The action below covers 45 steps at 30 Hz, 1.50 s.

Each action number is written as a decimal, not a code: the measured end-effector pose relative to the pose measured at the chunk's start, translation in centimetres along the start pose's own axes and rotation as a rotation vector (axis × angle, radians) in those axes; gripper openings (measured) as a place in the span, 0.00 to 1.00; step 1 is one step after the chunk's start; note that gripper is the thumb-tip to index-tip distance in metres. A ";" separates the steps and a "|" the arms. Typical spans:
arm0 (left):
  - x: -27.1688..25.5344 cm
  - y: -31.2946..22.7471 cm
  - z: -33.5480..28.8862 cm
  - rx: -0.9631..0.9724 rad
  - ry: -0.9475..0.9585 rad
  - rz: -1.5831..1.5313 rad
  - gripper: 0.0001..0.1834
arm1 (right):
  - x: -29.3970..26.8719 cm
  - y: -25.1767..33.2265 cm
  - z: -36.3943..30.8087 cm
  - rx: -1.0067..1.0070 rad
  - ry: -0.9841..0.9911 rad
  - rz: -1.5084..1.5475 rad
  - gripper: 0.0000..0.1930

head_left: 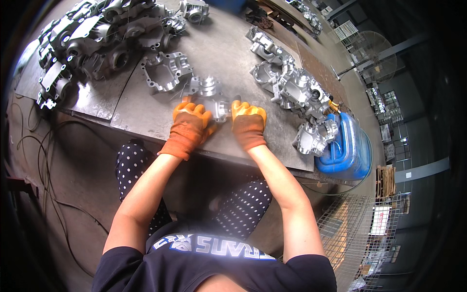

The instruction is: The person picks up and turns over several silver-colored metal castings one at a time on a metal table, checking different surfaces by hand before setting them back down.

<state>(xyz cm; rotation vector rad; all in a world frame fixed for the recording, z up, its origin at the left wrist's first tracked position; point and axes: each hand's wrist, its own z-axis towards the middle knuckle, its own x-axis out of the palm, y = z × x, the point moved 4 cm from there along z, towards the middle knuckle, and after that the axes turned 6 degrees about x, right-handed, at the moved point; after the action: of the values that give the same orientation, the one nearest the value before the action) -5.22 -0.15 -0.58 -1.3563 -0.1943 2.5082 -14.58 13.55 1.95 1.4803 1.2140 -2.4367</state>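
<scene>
A silvery cast metal housing (208, 88) with rounded bearing seats lies on the grey metal worktable in front of me, slightly blurred. My left hand (190, 124), in an orange work glove, has its fingers curled against the near left side of this casting. Beside the casting's right end is my right hand (249, 125), also gloved in orange, closed in a fist. A small dark end shows by its thumb, but what the fist holds is hidden. Just beyond my left hand lies an open-framed metal casting (167, 71), touching or nearly touching the nearer one.
A large heap of grey castings (92, 36) covers the table's far left. More bright castings (296, 90) form a row along the right side. A blue plastic container (357, 146) stands at the right edge. Cables (46, 160) hang at left; a wire-mesh cage (348, 233) stands lower right.
</scene>
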 end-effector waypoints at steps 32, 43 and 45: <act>-0.9 1.8 -1.8 0.104 -0.078 -0.181 0.11 | -2.9 2.0 -0.3 -0.147 0.320 -0.048 0.08; -3.8 3.4 -4.6 0.242 0.110 -0.294 0.12 | -8.4 2.6 -1.9 -0.506 0.706 0.040 0.11; -4.4 4.0 -4.8 0.276 0.146 -0.336 0.12 | -8.4 2.6 -2.0 -0.582 0.733 0.094 0.11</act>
<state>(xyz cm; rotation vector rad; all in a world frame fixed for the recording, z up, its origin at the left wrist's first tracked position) 0.32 -5.40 -0.68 -1.2678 -0.0388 2.0648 -7.46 10.17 6.38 2.1767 1.6922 -1.2829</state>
